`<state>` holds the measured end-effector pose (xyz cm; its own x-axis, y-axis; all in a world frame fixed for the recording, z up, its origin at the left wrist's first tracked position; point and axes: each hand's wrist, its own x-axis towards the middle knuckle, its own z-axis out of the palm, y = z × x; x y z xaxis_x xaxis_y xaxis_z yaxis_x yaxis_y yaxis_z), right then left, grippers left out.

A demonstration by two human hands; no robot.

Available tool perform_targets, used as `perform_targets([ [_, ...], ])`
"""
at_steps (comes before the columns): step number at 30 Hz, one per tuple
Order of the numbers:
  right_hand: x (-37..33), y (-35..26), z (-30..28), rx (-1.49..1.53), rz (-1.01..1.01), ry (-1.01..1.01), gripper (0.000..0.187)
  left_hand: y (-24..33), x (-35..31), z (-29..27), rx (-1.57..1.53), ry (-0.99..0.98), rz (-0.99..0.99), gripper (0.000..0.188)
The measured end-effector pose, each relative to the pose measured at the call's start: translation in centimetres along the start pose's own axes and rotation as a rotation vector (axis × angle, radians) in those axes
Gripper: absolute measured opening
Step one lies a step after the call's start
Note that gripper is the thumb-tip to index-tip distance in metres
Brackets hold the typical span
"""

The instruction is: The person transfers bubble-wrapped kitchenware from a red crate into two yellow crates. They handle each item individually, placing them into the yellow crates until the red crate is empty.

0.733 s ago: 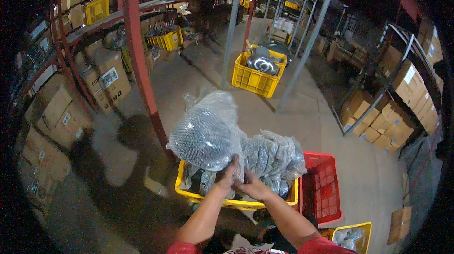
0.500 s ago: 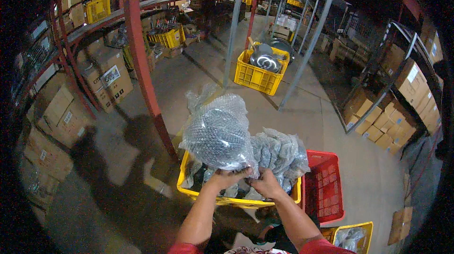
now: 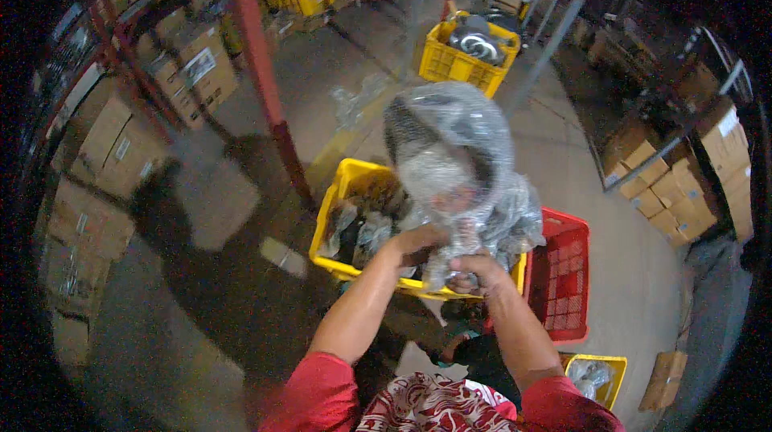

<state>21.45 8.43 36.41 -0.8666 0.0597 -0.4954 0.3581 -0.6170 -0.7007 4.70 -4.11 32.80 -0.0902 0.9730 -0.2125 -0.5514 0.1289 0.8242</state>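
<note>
Both hands [image 3: 446,259] grip crinkled clear plastic bag [image 3: 450,151] of coils

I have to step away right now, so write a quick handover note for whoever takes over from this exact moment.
Left hand: gripping the lower end of the clear plastic bag.
Right hand: gripping the same bag from below.
Bag: raised above the yellow crate, with a grey bubble-wrapped item inside.
Crate: holds more plastic-wrapped items; a red crate stands to its right.
Done: one bag is lifted out.
Left: the lifted bag has not been set down anywhere; the rest sits in the yellow crate.
</note>
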Motion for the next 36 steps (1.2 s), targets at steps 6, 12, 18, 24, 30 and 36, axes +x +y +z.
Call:
perform_targets([
  [6,3.5,0.9,-3.2,-0.717,-0.69,0.483,0.03,-1.7,3.5,2.8,0.386,0.326,0.527,0.056],
  [12,7.9,3.2,-3.0,-0.448,-0.57,0.646,0.043,-1.4,2.7,2.8,0.8,0.627,0.569,0.037],
  [18,8.2,-0.5,-0.5,-1.166,-0.706,0.352,0.071,1.1,1.1,-1.4,0.764,0.846,0.509,0.041],
  [24,13.2,-1.5,-0.8,-1.167,-0.599,0.194,0.074,1.9,2.3,-4.2,0.721,0.885,0.442,0.043],
  [30,15.9,-0.2,-2.8,-1.547,-0.601,0.346,0.065,-0.5,5.1,-6.6,0.631,1.077,0.289,0.032],
  [36,10.7,-3.2,-7.6,-1.333,-0.805,0.365,0.042,-4.9,7.1,-14.4,0.506,1.05,0.282,0.037],
])
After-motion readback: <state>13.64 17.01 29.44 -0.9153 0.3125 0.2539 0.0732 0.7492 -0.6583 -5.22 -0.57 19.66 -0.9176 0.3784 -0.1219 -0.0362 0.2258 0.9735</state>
